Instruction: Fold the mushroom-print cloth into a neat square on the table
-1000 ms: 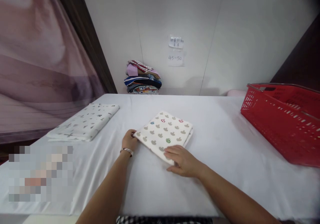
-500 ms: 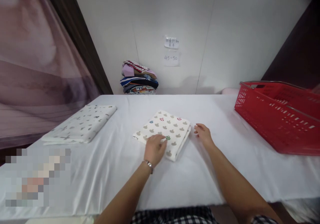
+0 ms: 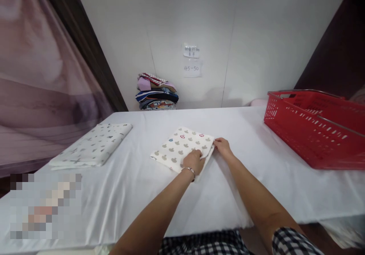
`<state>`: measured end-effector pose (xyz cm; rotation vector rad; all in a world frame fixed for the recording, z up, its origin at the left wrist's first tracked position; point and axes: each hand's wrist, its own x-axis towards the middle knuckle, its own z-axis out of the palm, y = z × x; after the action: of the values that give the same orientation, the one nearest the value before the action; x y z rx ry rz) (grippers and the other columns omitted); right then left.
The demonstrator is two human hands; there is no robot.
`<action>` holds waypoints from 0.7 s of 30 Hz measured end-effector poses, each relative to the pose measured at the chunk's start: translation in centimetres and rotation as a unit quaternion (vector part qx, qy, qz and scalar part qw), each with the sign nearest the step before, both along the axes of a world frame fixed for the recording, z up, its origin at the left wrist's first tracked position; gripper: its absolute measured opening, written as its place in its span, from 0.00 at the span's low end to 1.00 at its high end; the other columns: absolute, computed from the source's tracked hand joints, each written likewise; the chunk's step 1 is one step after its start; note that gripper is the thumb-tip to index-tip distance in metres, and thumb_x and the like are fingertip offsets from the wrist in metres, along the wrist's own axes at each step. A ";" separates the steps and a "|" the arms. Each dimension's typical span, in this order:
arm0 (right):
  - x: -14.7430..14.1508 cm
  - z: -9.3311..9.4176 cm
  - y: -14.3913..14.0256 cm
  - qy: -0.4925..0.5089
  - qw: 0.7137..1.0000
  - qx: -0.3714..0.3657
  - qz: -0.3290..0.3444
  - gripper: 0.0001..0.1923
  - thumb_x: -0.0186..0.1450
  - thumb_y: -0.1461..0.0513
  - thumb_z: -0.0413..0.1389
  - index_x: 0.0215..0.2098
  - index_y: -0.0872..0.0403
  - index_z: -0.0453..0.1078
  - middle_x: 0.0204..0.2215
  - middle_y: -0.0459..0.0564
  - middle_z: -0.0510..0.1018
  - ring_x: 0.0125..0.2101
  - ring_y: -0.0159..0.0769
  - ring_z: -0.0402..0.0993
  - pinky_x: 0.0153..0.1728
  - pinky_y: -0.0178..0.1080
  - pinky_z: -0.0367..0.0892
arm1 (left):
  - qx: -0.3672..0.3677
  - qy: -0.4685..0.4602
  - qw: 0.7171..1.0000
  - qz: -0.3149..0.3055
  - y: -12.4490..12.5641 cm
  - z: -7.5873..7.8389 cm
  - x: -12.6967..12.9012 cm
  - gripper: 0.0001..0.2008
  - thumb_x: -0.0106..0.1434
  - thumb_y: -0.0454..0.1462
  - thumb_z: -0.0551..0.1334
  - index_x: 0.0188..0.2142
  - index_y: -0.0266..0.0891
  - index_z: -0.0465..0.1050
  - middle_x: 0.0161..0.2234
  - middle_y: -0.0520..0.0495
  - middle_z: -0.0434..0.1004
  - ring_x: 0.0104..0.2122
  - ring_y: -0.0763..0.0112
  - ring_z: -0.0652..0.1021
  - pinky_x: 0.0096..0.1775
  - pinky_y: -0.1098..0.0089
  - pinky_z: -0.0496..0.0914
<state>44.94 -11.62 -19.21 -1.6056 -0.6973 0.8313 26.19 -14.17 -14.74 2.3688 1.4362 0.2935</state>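
A folded white cloth with grey and coloured mushroom prints (image 3: 179, 148) lies in the middle of the white table (image 3: 242, 194). My left hand (image 3: 194, 161) rests on the cloth's near right part, fingers curled at its right edge. My right hand (image 3: 222, 147) touches the cloth's right edge, its fingers pinching the fold. A silver bracelet sits on my left wrist.
A second folded white cloth with grey prints (image 3: 92, 148) lies at the left. A red plastic basket (image 3: 313, 129) stands at the right. A stack of folded coloured clothes (image 3: 156, 93) sits by the back wall, under two paper notes (image 3: 191, 60).
My left hand slid from the cloth's left corner across to its right part. My right hand left the near edge and came to the cloth's right edge.
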 end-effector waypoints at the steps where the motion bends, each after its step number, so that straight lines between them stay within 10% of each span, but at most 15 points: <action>1: 0.0 -0.2 0.2 -0.010 1.000 0.014 -0.008 0.10 0.49 0.61 0.58 0.30 0.55 0.67 0.18 0.44 0.72 0.18 0.30 0.67 0.15 0.29 0.56 | 0.000 -0.005 1.000 -0.001 0.0 0.0 -0.2 0.07 0.60 0.39 0.56 0.38 0.42 0.69 0.41 0.47 0.73 0.40 0.66 0.74 0.41 0.67 0.66; 21: -0.1 -0.8 0.0 0.013 0.999 0.039 0.034 0.22 0.51 0.47 0.58 0.36 0.54 0.69 0.20 0.43 0.70 0.15 0.28 0.62 0.13 0.31 0.54 | 0.024 0.050 0.997 -0.059 -0.5 0.1 0.3 0.08 0.61 0.39 0.54 0.39 0.42 0.67 0.41 0.47 0.72 0.40 0.66 0.73 0.40 0.67 0.66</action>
<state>44.82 -11.66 -19.97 -1.5065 -0.7609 0.8633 26.46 -14.68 -14.65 2.5290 1.3387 0.1824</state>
